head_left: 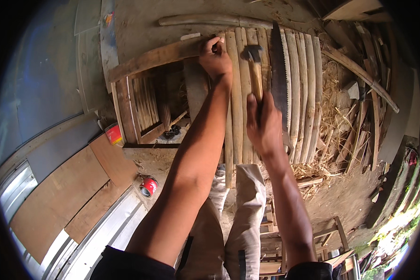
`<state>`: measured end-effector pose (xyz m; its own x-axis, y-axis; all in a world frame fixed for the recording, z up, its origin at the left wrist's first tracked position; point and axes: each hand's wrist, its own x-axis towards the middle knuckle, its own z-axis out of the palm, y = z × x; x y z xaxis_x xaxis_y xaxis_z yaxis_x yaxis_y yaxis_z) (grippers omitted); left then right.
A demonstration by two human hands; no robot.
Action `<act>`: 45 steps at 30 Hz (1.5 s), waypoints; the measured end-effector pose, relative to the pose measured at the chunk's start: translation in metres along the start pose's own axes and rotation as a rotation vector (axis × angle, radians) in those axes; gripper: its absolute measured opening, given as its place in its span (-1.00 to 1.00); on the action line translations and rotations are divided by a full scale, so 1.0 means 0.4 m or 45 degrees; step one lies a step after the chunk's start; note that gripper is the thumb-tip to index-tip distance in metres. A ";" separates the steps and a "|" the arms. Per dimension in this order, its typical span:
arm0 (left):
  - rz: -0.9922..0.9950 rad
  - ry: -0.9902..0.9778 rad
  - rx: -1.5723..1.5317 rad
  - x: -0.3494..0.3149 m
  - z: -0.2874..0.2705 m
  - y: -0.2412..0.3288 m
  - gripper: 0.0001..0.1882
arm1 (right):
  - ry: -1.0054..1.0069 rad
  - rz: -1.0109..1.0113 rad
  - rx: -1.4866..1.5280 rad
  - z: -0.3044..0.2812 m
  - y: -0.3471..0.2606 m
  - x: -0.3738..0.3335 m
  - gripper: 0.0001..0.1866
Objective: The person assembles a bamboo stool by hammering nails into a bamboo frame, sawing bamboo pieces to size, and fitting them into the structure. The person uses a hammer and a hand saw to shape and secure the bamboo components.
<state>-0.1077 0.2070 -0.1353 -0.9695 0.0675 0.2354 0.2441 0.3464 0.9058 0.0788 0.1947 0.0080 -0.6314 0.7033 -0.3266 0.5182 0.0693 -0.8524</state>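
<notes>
My right hand (264, 122) is wrapped round the wooden handle of a hammer (256, 77). Its dark metal head is above the slats, slightly blurred. At the far end of the wooden frame (158, 55), my left hand (215, 59) is closed in a pinch beside the end of the leftmost slat. Whatever those fingers hold is too small to make out. Pale split-wood slats (238, 102), several of them, lie side by side across the frame, running away from me. A hand saw (279, 70) with a toothed blade rests lengthwise on them, right of the hammer.
Left of the frame stand a red and yellow can (113, 134) and a red can (148, 186). Brown boards (60, 196) lie at the left. A pole (210, 20) lies beyond the frame. Straw-like shavings (333, 107) and scrap wood (366, 126) cover the ground at right.
</notes>
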 end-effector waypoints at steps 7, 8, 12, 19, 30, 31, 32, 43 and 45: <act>0.019 -0.050 -0.093 -0.005 -0.020 0.020 -0.87 | -0.009 -0.328 -0.110 0.059 -0.017 0.191 -0.72; 0.021 -0.067 -0.091 -0.002 -0.024 0.020 -0.87 | -0.040 -0.308 -0.130 0.066 -0.013 0.199 -0.73; 0.018 -0.053 -0.079 0.000 -0.027 0.022 -0.88 | -0.058 -0.355 -0.136 0.085 -0.001 0.217 -0.76; -0.098 -0.071 -0.097 -0.003 -0.030 0.049 -0.88 | -0.054 -0.322 -0.149 0.080 -0.016 0.233 -0.75; -0.086 -0.065 -0.139 -0.004 -0.035 0.059 -0.89 | -0.053 -0.276 -0.142 0.083 -0.027 0.225 -0.76; -0.106 -0.065 -0.153 -0.004 -0.035 0.059 -0.89 | -0.066 -0.261 -0.119 0.084 -0.029 0.225 -0.75; -0.112 -0.064 -0.157 -0.005 -0.036 0.060 -0.89 | -0.078 -0.247 -0.096 0.084 -0.030 0.226 -0.75; -0.039 -0.046 -0.132 -0.001 -0.031 0.043 -0.90 | -0.009 -0.441 -0.179 0.091 -0.019 0.224 -0.77; -0.035 -0.040 -0.117 -0.001 -0.031 0.043 -0.91 | -0.028 -0.386 -0.184 0.093 -0.017 0.225 -0.77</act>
<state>-0.1028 0.2012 -0.1154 -0.9757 0.0890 0.2002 0.2168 0.2615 0.9405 -0.0028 0.2313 -0.0308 -0.7807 0.6202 -0.0774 0.3807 0.3738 -0.8458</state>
